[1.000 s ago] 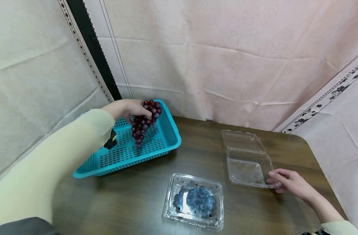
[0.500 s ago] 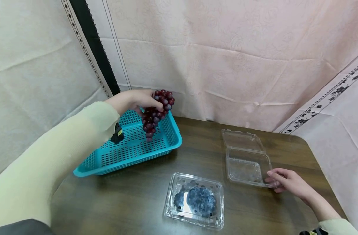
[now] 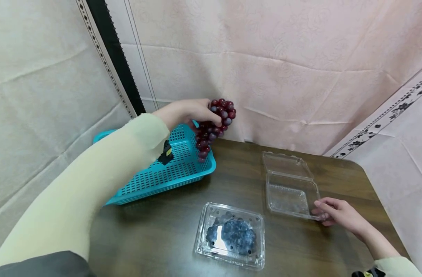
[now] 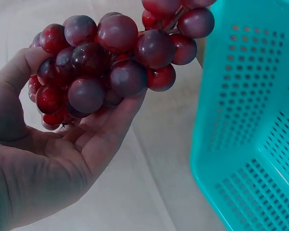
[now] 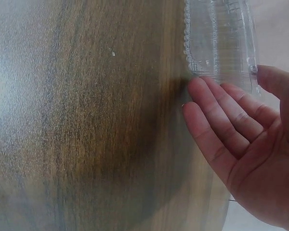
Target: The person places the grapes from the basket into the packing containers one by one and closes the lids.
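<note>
In the head view my left hand (image 3: 195, 109) holds a bunch of dark red grapes (image 3: 205, 141) over the right end of a turquoise basket (image 3: 155, 187). Seen from the left wrist, thumb and fingers curl round the bunch (image 4: 106, 67), and its stem end shows at the top. At the right of the table an empty clear plastic clamshell box (image 3: 288, 196) lies with its lid folded back. My right hand (image 3: 344, 217) pinches its near right corner: in the right wrist view the thumb is on the rim and the fingers (image 5: 216, 103) lie along the wall.
A closed clear clamshell box (image 3: 202, 231) with dark blue fruit, like blueberries or grapes, stands at the front middle of the brown wooden table (image 3: 155, 238). Pale cloth curtains (image 3: 283, 77) hang close behind and at both sides.
My left hand has lifted the grapes and carried them to the right, from inside the basket to its right end. The right hand stays at the box corner.
</note>
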Demonstrator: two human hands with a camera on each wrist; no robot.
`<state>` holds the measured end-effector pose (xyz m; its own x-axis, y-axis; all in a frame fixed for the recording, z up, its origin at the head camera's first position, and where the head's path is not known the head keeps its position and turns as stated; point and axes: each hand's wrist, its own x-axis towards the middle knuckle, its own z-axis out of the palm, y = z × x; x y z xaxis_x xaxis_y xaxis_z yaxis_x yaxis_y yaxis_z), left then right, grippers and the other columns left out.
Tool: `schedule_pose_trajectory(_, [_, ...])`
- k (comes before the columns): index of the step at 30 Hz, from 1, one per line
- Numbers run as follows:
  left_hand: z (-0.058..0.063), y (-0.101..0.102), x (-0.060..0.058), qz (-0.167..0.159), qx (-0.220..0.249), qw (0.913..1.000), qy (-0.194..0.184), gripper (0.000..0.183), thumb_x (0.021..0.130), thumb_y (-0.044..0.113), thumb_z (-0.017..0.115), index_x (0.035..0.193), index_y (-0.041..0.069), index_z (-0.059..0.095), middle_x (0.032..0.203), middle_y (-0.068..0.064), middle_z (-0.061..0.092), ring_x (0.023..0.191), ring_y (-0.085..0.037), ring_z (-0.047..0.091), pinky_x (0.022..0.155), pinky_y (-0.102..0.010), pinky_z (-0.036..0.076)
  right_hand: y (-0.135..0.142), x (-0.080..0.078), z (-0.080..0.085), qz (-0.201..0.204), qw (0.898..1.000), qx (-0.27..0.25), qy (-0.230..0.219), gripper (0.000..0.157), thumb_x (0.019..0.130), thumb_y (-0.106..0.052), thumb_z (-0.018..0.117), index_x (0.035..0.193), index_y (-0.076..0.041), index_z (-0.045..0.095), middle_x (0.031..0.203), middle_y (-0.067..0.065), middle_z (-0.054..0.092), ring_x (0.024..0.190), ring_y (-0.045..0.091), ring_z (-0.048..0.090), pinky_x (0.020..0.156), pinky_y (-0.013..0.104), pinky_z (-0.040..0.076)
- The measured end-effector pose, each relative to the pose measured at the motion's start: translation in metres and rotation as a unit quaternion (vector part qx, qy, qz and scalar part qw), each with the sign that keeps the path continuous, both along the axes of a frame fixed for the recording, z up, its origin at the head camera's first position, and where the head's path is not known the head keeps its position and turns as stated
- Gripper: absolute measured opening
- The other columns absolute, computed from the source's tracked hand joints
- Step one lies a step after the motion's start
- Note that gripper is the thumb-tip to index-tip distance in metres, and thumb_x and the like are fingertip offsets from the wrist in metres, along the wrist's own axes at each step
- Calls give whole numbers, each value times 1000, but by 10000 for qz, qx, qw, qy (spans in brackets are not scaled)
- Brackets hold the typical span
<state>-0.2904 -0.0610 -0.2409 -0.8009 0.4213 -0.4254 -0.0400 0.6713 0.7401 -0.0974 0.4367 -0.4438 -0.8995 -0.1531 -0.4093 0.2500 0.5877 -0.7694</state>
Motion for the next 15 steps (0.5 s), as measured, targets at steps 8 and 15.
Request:
schedule_pose_trajectory(8, [-3, 36, 3, -165, 0, 9999, 46, 76, 95, 30, 78, 157, 13, 37, 155, -12, 47, 135, -34, 53, 97, -56, 61, -4, 0, 2, -51, 10000, -52, 67, 52, 115, -31, 53, 135, 17, 56, 116, 22, 77, 93, 17, 78, 79, 36, 66])
schedule_pose_trajectory(15, [-14, 68, 8, -254, 345, 9989, 176, 78, 96, 27, 77, 158, 9, 34, 156, -14, 46, 139, -35, 52, 100, -57, 60, -5, 1, 3, -84, 9999, -5, 65, 52, 115, -31, 52, 135, 17, 56, 116, 22, 77, 92, 19, 78, 79, 37, 66])
